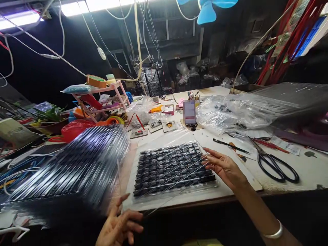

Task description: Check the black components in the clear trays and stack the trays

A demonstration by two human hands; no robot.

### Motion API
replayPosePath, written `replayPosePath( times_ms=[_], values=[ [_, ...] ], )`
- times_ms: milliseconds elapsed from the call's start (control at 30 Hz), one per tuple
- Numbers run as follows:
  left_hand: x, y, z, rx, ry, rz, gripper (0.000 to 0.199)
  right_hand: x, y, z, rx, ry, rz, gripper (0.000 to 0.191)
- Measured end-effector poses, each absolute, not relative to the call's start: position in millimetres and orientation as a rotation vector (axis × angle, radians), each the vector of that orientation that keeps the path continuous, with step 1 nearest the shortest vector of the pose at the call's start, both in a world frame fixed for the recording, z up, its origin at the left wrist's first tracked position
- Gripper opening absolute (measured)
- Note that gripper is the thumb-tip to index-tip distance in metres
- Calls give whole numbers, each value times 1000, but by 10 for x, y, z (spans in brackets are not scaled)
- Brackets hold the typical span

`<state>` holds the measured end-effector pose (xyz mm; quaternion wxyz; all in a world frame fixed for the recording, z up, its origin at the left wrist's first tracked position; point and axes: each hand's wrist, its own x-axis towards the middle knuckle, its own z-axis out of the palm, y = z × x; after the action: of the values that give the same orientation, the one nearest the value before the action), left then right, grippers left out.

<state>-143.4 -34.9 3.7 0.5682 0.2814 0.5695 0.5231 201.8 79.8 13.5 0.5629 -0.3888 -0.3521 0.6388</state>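
Observation:
On a white board (pixel 238 177) at the table's front lies a clear plastic tray (pixel 176 194) filled with rows of small black ribbed parts (pixel 164 171). A thin, transparent plastic cover (pixel 160 207) slants over the rows; its ridges show as pale lines. At the tray's right side, my right hand (pixel 224 167) has its fingertips closed on the cover's edge. My left hand (pixel 120 222) is below the tray's front left corner, fingers spread and slightly blurred. Whether it touches the cover I cannot make out.
A tall stack of filled plastic trays (pixel 77 164) stands at left. Black-handled scissors (pixel 275 167) and a thin black tool (pixel 230 146) lie at right. Behind are crumpled plastic bags (pixel 235 109), a phone-like upright panel (pixel 189 112) and a pink rack (pixel 102 90). Cables (pixel 138 41) hang overhead.

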Motion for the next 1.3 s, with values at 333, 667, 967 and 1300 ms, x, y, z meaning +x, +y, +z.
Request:
replayPosePath(
  times_ms=[333, 667, 967, 1300],
  values=[
    [-1397, -258, 71, 841, 1444, 1345, 76, 2095, 552, 21, -1011, -985, 1465, 56],
    [-1370, -313, 125, 857, 1389, 1356, 65, 2176, 616, -64, -1010, -928, 1516, 63],
    [-697, -173, 168, 970, 922, 1644, 11, 1303, 140, 218, -696, -1044, 1764, 37],
    [-27, 628, 99, 1443, 961, 1890, 8, 430, 5, 503, -37, -554, 2462, 75]
  ],
)
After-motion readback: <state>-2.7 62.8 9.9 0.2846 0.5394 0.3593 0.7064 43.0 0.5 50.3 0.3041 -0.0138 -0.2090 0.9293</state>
